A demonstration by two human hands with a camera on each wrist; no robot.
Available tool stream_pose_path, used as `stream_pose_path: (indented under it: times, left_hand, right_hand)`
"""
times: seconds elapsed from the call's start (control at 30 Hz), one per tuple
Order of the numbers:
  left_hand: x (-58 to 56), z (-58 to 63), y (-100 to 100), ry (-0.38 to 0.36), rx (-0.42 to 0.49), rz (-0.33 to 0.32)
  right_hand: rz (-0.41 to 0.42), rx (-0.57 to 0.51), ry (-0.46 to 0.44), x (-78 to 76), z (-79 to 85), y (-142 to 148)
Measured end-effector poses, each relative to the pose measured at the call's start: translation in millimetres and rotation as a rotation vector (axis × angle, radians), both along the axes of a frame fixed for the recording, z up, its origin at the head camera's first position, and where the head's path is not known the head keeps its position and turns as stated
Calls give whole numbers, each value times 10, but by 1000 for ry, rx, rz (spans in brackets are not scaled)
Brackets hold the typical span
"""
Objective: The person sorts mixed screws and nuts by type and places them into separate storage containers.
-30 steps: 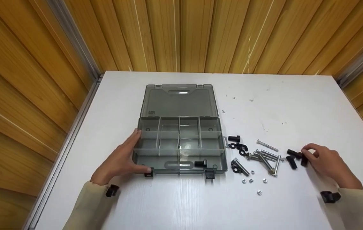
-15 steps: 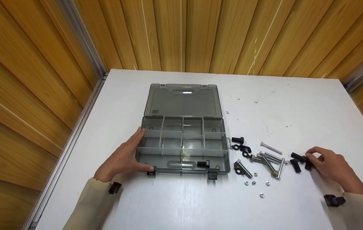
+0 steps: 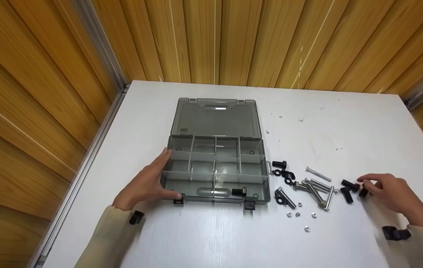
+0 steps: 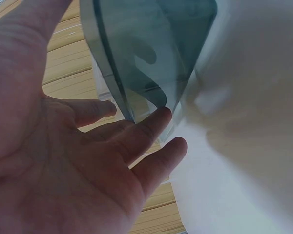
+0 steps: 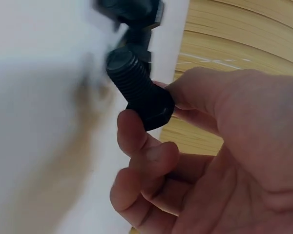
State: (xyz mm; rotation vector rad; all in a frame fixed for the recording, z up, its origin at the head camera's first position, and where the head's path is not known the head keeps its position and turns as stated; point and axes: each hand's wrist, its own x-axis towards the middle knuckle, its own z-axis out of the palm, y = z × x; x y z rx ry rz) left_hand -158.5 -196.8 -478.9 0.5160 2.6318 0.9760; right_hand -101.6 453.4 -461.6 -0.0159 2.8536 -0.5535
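Note:
A grey translucent organizer box (image 3: 214, 176) lies with its lid (image 3: 217, 118) folded back. My left hand (image 3: 147, 186) rests against its left side, fingers fairly straight and thumb at the front latch; in the left wrist view the fingertips touch the wall. One black bolt (image 3: 239, 191) lies in the front right compartment. On the right, my right hand (image 3: 391, 194) pinches a black hex bolt (image 5: 145, 92) by its head between thumb and fingers, threaded end pointing away. Two more black bolts lie just left of it, one being this black bolt (image 3: 346, 195).
Between box and right hand lie several silver bolts (image 3: 313, 192), black wing nuts (image 3: 288, 175), another black bolt (image 3: 279, 164) by the box's side and small silver nuts (image 3: 307, 229). Wooden panels (image 3: 233, 41) stand behind the white table (image 3: 330, 123).
The head view has shifted slightly, so everything sits a little further right. My right fingers have closed in on the black bolt. My left hand stays at the box.

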Motion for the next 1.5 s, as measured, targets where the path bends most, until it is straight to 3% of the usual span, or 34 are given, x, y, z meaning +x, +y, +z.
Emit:
stream_pose_path:
  times: [0.33, 0.7, 0.9, 1.1, 1.3, 1.5]
  left_hand:
    - [-63, 2, 22, -4, -14, 7]
    - [-98, 5, -1, 11, -7, -4]
    - [-120, 14, 3, 5, 0, -9]
    - [-152, 21, 2, 4, -12, -11]
    - [-144, -14, -14, -6, -23, -3]
    - [-146, -2, -16, -1, -28, 0]
  right_hand:
    - [90, -22, 66, -146, 361, -385]
    - [341, -68, 236, -353, 701, -1076]
    - [449, -94, 272, -421, 828, -1487]
    - [546, -153, 271, -473, 816, -1826]
    - [627, -215, 256, -506, 711, -2105]
    - [715, -245, 296, -527, 604, -2300]
